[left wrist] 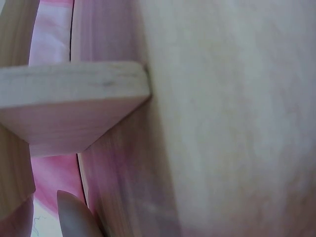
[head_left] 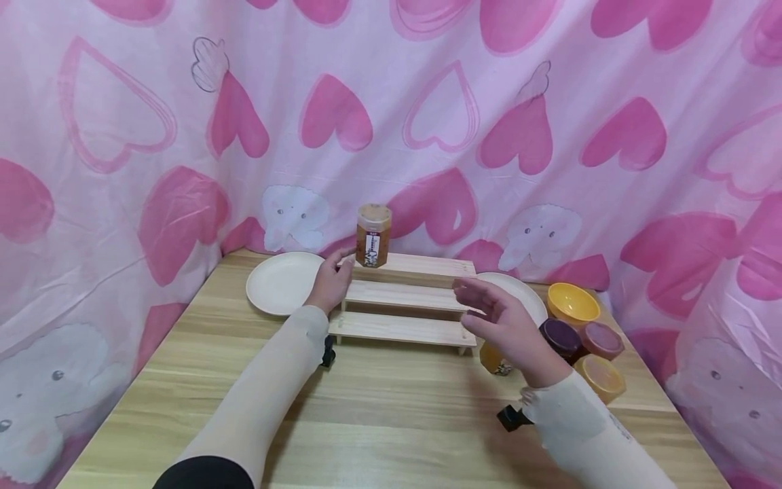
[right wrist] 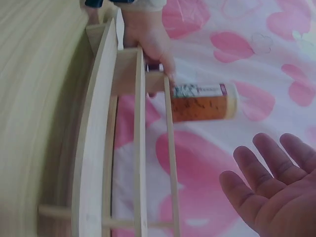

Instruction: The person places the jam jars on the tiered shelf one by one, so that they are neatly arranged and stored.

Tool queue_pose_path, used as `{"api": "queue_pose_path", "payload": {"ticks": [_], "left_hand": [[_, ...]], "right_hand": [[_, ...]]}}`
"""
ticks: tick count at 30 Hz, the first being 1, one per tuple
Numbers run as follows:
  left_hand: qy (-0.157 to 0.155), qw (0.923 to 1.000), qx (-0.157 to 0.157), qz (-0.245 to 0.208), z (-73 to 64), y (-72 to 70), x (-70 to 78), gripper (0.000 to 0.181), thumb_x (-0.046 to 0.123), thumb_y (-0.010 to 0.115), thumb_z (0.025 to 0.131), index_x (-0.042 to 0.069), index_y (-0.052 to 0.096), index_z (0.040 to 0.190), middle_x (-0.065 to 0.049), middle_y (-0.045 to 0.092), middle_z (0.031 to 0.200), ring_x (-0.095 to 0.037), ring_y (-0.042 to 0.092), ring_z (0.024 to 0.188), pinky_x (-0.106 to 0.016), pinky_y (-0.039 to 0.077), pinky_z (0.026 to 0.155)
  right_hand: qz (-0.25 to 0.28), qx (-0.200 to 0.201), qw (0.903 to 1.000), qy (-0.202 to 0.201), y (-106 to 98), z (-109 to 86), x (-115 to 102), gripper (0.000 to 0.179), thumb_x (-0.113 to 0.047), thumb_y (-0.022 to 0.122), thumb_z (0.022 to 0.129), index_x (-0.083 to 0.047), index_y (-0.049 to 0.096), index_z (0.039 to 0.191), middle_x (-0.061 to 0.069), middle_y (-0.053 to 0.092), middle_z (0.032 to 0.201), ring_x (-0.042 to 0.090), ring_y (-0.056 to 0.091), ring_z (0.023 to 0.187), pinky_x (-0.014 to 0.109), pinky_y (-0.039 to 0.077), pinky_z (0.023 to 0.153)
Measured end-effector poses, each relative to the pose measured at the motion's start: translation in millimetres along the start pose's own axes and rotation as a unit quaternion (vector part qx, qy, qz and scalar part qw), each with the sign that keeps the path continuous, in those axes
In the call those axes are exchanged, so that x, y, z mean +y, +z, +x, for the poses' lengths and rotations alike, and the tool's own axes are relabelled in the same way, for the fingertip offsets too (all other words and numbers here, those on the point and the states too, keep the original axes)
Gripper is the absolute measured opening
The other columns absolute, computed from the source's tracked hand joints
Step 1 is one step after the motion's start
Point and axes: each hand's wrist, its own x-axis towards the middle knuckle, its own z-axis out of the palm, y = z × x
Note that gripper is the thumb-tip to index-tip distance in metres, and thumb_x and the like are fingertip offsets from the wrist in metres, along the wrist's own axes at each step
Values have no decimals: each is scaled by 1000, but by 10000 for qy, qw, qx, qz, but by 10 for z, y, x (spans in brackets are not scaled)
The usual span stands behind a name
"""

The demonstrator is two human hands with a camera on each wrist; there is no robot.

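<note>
A three-step wooden shelf (head_left: 403, 329) stands on the table. On its top step, near the left end, a honey-coloured jar (head_left: 373, 238) with a pale lid and white label stands upright; it also shows in the right wrist view (right wrist: 200, 106). My left hand (head_left: 330, 280) grips the left end of the top board beside the jar, fingertips on both sides of the wood. My right hand (head_left: 504, 322) hovers by the shelf's right end, fingers apart and holding nothing. Partly hidden beneath it, another amber jar (head_left: 492, 360) stands on the table.
A white plate (head_left: 277, 285) lies left of the shelf, and a second plate (head_left: 525, 297) behind my right hand. At the right are a yellow bowl (head_left: 573, 303), a dark purple jar (head_left: 560, 338), a pinkish jar (head_left: 602, 339) and a yellow jar (head_left: 601, 377). Heart-patterned cloth hangs around the table.
</note>
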Motion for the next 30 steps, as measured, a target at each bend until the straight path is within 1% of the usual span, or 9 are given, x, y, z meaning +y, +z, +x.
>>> {"api": "queue_pose_path", "payload": {"ticks": [4, 7, 10, 14, 17, 19, 22, 24, 30], "left_hand": [[-12, 10000, -6, 3, -8, 10, 3, 40, 36, 48, 112, 27, 59, 149, -18, 62, 95, -20, 58, 80, -37, 51, 75], [-5, 10000, 0, 30, -15, 14, 6, 40, 35, 48, 112, 27, 59, 150, -25, 62, 103, -19, 58, 81, -36, 51, 77], [-8, 10000, 3, 34, -13, 15, -2, 40, 35, 47, 112, 26, 59, 150, -28, 62, 104, -19, 57, 81, -35, 51, 76], [11, 10000, 19, 32, 1, 7, -15, 40, 35, 48, 112, 25, 59, 149, -19, 63, 96, -18, 57, 80, -36, 51, 76], [43, 10000, 22, 10, 7, 1, -15, 40, 35, 48, 112, 25, 59, 150, -14, 61, 94, -19, 58, 81, -37, 51, 77], [48, 10000, 15, -37, 14, 2, -19, 40, 35, 48, 112, 25, 59, 149, -18, 61, 94, -22, 58, 81, -38, 51, 76], [54, 9999, 3, -87, 12, 9, -12, 40, 35, 48, 112, 25, 58, 150, -28, 62, 105, -28, 59, 87, -39, 50, 78], [38, 9999, -3, -124, 12, 15, -8, 41, 35, 47, 113, 24, 58, 150, -30, 61, 112, -33, 60, 93, -38, 50, 81], [-3, 9999, 38, -98, 6, 11, 1, 41, 35, 47, 113, 25, 58, 151, -28, 61, 106, -25, 58, 87, -37, 49, 80]], "right_hand": [[-261, 176, 9994, 165, -161, -163, 15, 61, -18, 72, 102, -12, 47, 157, 16, 57, 150, 28, 57, 138, 18, 51, 101], [-306, 268, 9986, 351, -271, -289, 11, 61, -19, 71, 103, -12, 46, 158, 19, 56, 150, 14, 61, 132, 18, 52, 99], [-310, 324, 9980, 450, -379, -409, 7, 60, -17, 69, 104, -9, 44, 159, 15, 58, 150, 3, 62, 128, 18, 53, 97], [-409, 405, 9980, 251, -539, -562, 21, 57, -9, 65, 105, -7, 44, 158, -4, 63, 145, 0, 62, 127, 15, 52, 98], [-271, 506, 9983, -28, -655, -673, 42, 55, 1, 63, 103, -5, 48, 156, -12, 65, 140, 0, 63, 126, 14, 51, 98], [-118, 558, 9983, -135, -731, -746, 53, 55, 6, 62, 101, -5, 50, 154, -13, 66, 138, -1, 63, 125, 13, 51, 97], [59, 655, 9975, -246, -839, -847, 83, 55, 11, 59, 101, -5, 52, 152, -12, 67, 136, -1, 63, 124, 12, 51, 97], [39, 741, 9969, -242, -913, -912, 114, 55, 12, 57, 101, -6, 52, 153, -13, 68, 136, -2, 63, 124, 11, 50, 97], [188, 1107, 9937, -64, -1128, -1100, 278, 53, 10, 56, 103, -9, 53, 153, -15, 69, 135, -3, 66, 120, 11, 51, 94]]}}
